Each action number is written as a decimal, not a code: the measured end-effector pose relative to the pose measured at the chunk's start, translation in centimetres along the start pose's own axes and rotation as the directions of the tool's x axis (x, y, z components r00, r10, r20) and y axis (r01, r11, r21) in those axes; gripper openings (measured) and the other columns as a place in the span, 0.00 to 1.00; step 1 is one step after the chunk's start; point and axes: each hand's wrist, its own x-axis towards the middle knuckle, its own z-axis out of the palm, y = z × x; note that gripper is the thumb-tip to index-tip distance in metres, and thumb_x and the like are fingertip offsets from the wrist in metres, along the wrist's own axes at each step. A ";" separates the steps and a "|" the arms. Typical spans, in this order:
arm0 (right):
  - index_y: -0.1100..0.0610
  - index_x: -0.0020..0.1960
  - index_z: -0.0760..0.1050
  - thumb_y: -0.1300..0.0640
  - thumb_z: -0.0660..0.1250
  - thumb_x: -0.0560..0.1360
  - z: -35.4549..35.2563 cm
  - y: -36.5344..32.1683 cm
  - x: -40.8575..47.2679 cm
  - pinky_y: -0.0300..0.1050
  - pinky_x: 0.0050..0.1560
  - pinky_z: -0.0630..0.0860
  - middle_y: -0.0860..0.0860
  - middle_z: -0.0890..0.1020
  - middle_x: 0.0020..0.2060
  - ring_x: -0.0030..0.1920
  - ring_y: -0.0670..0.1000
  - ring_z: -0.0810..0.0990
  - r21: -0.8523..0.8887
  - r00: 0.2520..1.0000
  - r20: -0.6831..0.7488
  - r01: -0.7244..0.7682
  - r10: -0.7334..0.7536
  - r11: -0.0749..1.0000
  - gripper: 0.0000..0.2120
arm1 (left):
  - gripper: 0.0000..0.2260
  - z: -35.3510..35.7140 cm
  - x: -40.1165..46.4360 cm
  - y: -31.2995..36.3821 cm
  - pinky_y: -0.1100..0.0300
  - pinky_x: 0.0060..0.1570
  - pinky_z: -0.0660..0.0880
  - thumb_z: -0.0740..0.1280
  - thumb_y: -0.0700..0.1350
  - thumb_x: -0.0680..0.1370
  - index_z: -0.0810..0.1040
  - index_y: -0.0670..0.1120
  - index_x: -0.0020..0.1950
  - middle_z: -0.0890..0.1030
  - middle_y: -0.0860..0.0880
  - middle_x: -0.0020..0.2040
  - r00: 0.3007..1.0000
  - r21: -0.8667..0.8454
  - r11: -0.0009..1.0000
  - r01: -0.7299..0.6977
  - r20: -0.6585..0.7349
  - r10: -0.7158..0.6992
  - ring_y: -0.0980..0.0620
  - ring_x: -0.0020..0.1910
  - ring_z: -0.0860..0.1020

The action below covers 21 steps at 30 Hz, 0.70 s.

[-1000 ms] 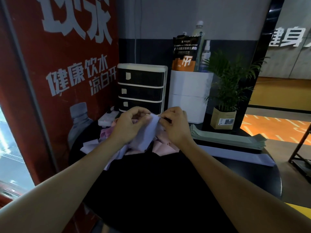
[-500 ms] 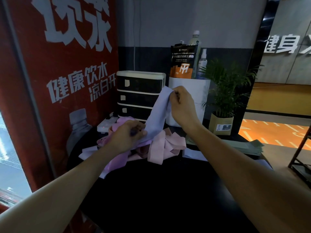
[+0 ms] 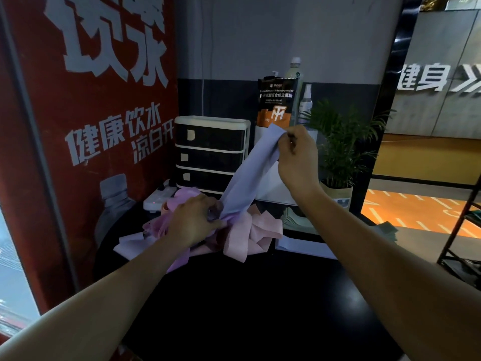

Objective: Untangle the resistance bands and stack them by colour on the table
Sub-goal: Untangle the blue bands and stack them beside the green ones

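Grip: right hand [image 3: 295, 157] pinches the raised end of the pale blue band [image 3: 244, 178]; left hand [image 3: 194, 221] presses curled fingers onto the tangle [image 3: 234, 230].
Progress: early, judging by the knotted heap; green stack [image 3: 296, 217] lies at right.
Bands: flat pink, purple, blue strips, far-left on the dark surface [image 3: 247, 308].

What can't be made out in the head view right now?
- Lower end of the blue band: hidden behind the left hand.
- How the pink bands knot together: folds overlap, dim light.
- Green stack: mostly behind the right forearm, count unreadable.
- Right hand fingertips: turned away from the camera.
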 end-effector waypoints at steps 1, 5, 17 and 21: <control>0.64 0.51 0.71 0.62 0.55 0.80 0.1 0.1 -0.1 0.28 0.34 0.66 0.43 0.71 0.35 0.34 0.42 0.70 -0.011 1.000 0.013 0.009 -0.009 1.000 0.08 | 0.16 0.1 0.1 0.2 0.56 0.47 0.72 0.72 0.56 0.70 0.79 0.49 0.52 0.78 0.51 0.51 0.999 0.032 0.999 0.013 0.030 -0.014 0.49 0.50 0.76; 0.60 0.48 0.70 0.62 0.55 0.80 0.0 0.2 -0.6 0.29 0.34 0.66 0.44 0.70 0.34 0.34 0.42 0.69 -0.021 0.999 -0.003 0.033 -0.033 0.999 0.06 | 0.18 0.8 0.0 0.9 0.56 0.48 0.69 0.68 0.54 0.73 0.75 0.52 0.61 0.78 0.50 0.57 0.999 0.142 0.990 0.000 0.043 -0.006 0.48 0.55 0.75; 0.63 0.50 0.71 0.60 0.55 0.80 -1.6 3.2 -0.5 0.38 0.31 0.62 0.50 0.72 0.39 0.36 0.46 0.69 -0.136 0.997 0.011 -0.077 0.079 0.988 0.08 | 0.07 -2.2 3.3 2.9 0.59 0.42 0.70 0.60 0.39 0.80 0.78 0.45 0.49 0.80 0.48 0.44 0.977 -0.413 0.909 0.061 -0.164 -0.140 0.50 0.43 0.76; 0.65 0.52 0.72 0.60 0.56 0.80 -1.6 4.2 -0.8 0.38 0.36 0.63 0.52 0.74 0.42 0.40 0.50 0.71 -0.179 0.992 0.052 -0.101 0.111 0.979 0.09 | 0.08 -3.4 3.8 4.5 0.50 0.48 0.75 0.59 0.39 0.80 0.76 0.47 0.44 0.78 0.46 0.43 0.979 -0.655 0.755 0.033 -0.130 -0.155 0.48 0.44 0.76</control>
